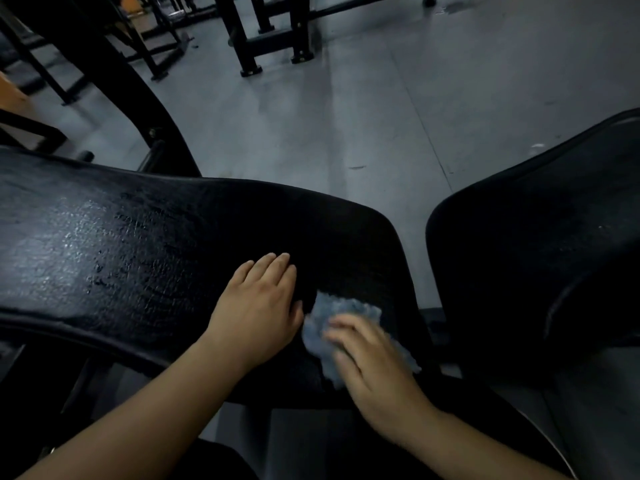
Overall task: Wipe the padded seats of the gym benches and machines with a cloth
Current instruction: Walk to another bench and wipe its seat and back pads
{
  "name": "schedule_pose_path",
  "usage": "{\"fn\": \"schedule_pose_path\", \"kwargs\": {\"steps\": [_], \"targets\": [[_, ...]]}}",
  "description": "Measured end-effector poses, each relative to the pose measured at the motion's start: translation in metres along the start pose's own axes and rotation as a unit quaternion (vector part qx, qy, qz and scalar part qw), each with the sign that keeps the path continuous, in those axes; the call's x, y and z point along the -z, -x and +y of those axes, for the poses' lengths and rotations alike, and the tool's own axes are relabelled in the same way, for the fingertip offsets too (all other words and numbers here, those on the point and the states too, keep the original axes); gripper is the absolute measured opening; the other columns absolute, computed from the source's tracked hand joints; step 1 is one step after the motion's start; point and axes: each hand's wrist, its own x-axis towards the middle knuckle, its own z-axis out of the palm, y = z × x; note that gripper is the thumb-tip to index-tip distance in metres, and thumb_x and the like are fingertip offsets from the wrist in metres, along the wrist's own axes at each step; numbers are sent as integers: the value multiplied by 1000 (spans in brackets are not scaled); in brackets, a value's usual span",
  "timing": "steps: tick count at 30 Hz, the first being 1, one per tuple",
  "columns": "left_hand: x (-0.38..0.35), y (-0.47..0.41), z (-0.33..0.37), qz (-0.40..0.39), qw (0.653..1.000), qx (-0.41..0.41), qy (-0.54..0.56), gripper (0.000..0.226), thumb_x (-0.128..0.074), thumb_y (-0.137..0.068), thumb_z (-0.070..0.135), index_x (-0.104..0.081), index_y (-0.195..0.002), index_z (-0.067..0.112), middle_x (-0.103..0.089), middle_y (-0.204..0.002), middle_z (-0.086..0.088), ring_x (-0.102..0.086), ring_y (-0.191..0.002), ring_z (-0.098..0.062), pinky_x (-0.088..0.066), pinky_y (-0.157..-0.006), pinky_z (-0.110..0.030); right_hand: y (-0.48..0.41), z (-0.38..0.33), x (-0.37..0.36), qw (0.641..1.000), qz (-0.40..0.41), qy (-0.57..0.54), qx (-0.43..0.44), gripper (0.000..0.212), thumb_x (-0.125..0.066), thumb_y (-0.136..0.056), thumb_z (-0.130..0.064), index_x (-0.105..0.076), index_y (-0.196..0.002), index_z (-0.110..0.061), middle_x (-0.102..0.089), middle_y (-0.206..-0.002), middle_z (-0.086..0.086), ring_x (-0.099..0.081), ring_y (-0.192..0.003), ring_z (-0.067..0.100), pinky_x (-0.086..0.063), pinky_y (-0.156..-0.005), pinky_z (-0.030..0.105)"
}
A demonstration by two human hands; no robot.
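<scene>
Black, cracked vinyl covers the long padded seat (138, 244), which runs from the left of the scene to a rounded end near the middle. The blue-grey cloth (332, 313) lies on that near right end, pressed down under the right hand (374, 368). That hand's fingers lie spread and fairly flat on top of the cloth, pushing it against the pad rather than pinching it. The hand is blurred, which suggests a stroke in progress. The left hand (259, 306) rests just left of the cloth, palm down, fingers straight and close together, holding nothing and apparently steadying the pad. To do this step well, I judge the strokes should be long and overlapping. They should work from this near right end leftward toward the glossy, crazed patch, with even pressure so the cloth does not bunch under the palm. The cracks may snag fibres or hold grime, so passes along them as well as across would help. The left hand needs to shift ahead of the cloth, or lift, so that no strip under it is missed, and the rolled near edge deserves a pass too. A second black pad (536, 254) stands apart to the right, across a gap of grey floor (346, 116), and looks like the next surface to wipe.
</scene>
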Motion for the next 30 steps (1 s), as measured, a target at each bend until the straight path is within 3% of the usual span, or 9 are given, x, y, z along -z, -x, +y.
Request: {"fn": "schedule_pose_path", "kwargs": {"steps": [4, 7, 9, 12, 14, 18, 21, 25, 30], "targets": [[-2, 5, -3, 12, 1000, -2, -1, 63, -36, -85, 46, -66, -124, 6, -62, -135, -13, -57, -126, -30, -46, -104, -48, 13, 13, 25, 999, 7, -9, -37, 29, -39, -86, -24, -64, -101, -22, -51, -133, -28, -44, -131, -2, -34, -111, 23], [-2, 5, 0, 13, 1000, 5, 0, 62, -36, -84, 45, -67, -122, 6, -63, -132, -13, -59, -124, -31, -47, -102, -48, -24, -16, 11, 992, 33, -75, -101, 36, -41, -101, -32, -63, -127, -21, -52, -136, -19, -41, -134, -2, -24, -113, 13], [-2, 6, 1, 13, 1000, 4, 2, 62, -37, -84, 44, -68, -121, 6, -64, -131, -14, -60, -123, -31, -48, -101, -49, -23, -35, -6, 993, 7, -97, -61, 48, -37, -101, -44, -60, -136, -21, -46, -141, -22, -33, -138, -7, -19, -117, 17], [0, 9, -1, 15, 1000, -1, 2, 62, -35, -84, 45, -67, -121, 6, -64, -131, -13, -60, -123, -31, -47, -101, -48, -3, -29, -1, 994, 5, -104, -34, 33, -44, -99, -40, -66, -117, -24, -60, -125, -18, -50, -124, -3, -41, -104, 22], [0, 10, -3, 21, 1000, -1, 3, 63, -35, -84, 45, -67, -121, 6, -64, -132, -13, -59, -123, -31, -47, -102, -48, -5, -15, 9, 998, 11, -51, -35, 29, -51, -98, -29, -54, -127, -29, -51, -131, -17, -48, -124, -1, -44, -102, 27], [-2, 8, -3, 17, 1000, -8, -2, 63, -32, -85, 43, -66, -124, 6, -62, -134, -14, -58, -125, -32, -46, -103, -49, -32, -22, -6, 984, -21, 110, -136, 66, -37, -102, -46, -14, -159, -23, -5, -167, -9, -3, -152, 12, -8, -125, 34], [-3, 12, -5, 18, 1000, -22, -11, 59, -28, -90, 35, -65, -124, 4, -61, -135, -17, -56, -127, -34, -45, -103, -50, -16, -48, -21, 988, -86, 111, -68, 75, -13, -96, -62, 2, -160, -25, 16, -165, -12, 18, -150, 3, 9, -123, 33], [0, 17, -17, 21, 999, -21, -31, 57, -30, -88, 31, -64, -125, 5, -60, -135, -16, -56, -126, -34, -46, -101, -50, 15, -24, 3, 984, -122, 126, 15, 70, 1, -93, -69, 5, -154, -36, 18, -159, -22, 18, -147, -6, 17, -117, 19], [2, 18, -20, 16, 999, -19, -27, 58, -29, -90, 32, -63, -127, 4, -60, -136, -16, -57, -125, -34, -46, -101, -50, -87, -27, -18, 977, -44, 169, -120, 64, -17, -104, -50, -4, -160, -23, 4, -168, -4, 8, -154, 13, 6, -124, 34]]}}
